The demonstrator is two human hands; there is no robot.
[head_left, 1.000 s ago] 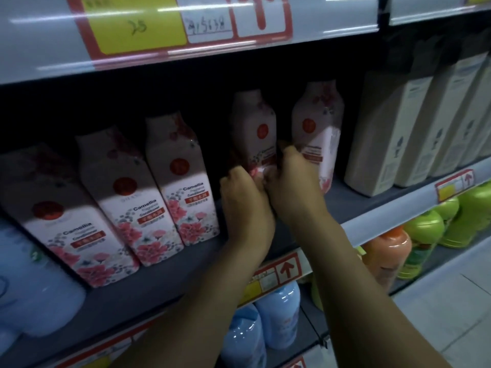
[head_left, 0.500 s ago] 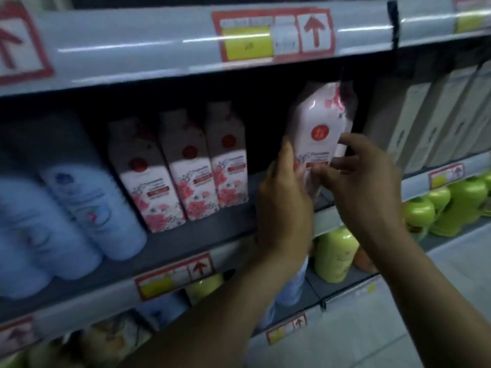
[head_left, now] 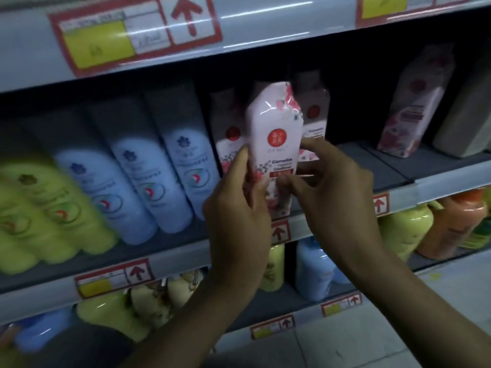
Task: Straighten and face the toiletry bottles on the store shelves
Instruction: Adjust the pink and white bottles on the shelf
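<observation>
A white Camellia conditioner bottle with pink flowers and a red round logo is held upright in front of the middle shelf, label facing me. My left hand grips its left side and lower part. My right hand pinches its right edge near the red label band. Behind it stand two more Camellia bottles, partly hidden. Another Camellia bottle stands alone further right, turned so its back shows.
Pale blue bottles and yellow-green bottles fill the left of the same shelf. A beige carton stands at the far right. The shelf below holds blue, yellow and orange bottles. Price rails with red arrows run along each shelf edge.
Both hands have carried the Camellia bottle leftward along the shelf, from the gap on the right to in front of the other Camellia bottles. The view has swung left.
</observation>
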